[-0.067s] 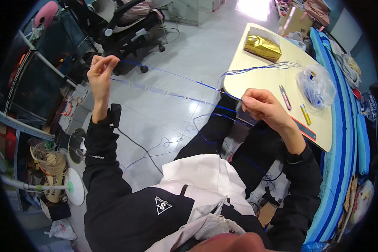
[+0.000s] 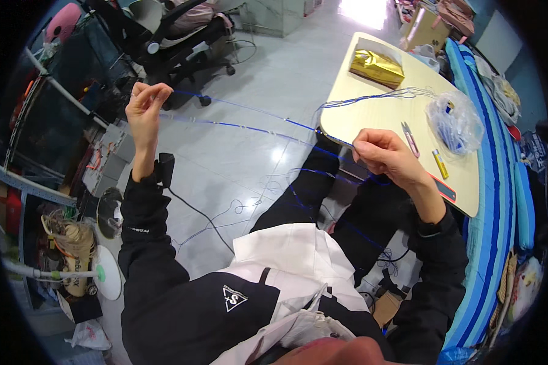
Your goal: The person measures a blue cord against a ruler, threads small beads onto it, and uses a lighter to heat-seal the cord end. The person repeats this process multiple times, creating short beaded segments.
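Note:
My left hand is raised out to the left, fingers pinched on the end of thin blue threads. The threads run taut across to my right hand, which is closed on them just in front of the near corner of the cream table. More blue thread trails over the tabletop toward a clear plastic bag, and loose strands hang down over my dark trousers to the floor.
On the table lie a gold foil packet, small pink snips, a yellow tube and a flat dark device. An office chair stands behind on the tiled floor. A blue striped mat borders the table's right.

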`<control>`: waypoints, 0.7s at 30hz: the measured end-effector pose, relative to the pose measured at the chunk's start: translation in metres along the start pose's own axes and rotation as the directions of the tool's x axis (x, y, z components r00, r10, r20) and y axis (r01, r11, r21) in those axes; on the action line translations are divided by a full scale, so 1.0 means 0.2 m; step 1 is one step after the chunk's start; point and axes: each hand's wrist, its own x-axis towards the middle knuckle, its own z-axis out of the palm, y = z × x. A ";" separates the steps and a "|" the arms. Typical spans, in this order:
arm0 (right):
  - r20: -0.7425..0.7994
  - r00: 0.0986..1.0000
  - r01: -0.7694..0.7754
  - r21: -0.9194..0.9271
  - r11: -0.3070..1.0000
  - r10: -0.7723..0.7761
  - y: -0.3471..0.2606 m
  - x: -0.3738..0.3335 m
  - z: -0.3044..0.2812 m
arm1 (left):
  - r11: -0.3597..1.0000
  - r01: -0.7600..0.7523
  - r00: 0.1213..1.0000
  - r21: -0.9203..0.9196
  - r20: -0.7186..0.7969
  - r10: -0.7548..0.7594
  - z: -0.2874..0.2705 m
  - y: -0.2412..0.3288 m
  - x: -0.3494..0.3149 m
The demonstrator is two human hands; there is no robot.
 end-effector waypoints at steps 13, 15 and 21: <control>-0.310 0.948 -0.088 -0.472 0.877 -0.071 -0.12 -0.86 -0.42 | 0.996 -0.036 0.932 0.078 -0.356 0.061 -0.27 -0.19 0.06; -0.417 0.903 -0.157 -0.551 0.820 -0.107 -0.16 -1.03 -0.46 | 0.949 0.035 0.899 0.313 -0.425 0.107 -0.33 -0.20 0.07; -0.566 0.747 -0.015 -0.539 0.842 -0.349 -0.29 -1.48 -0.59 | 0.998 0.031 0.744 -0.058 -0.666 -0.062 -0.54 -0.39 0.19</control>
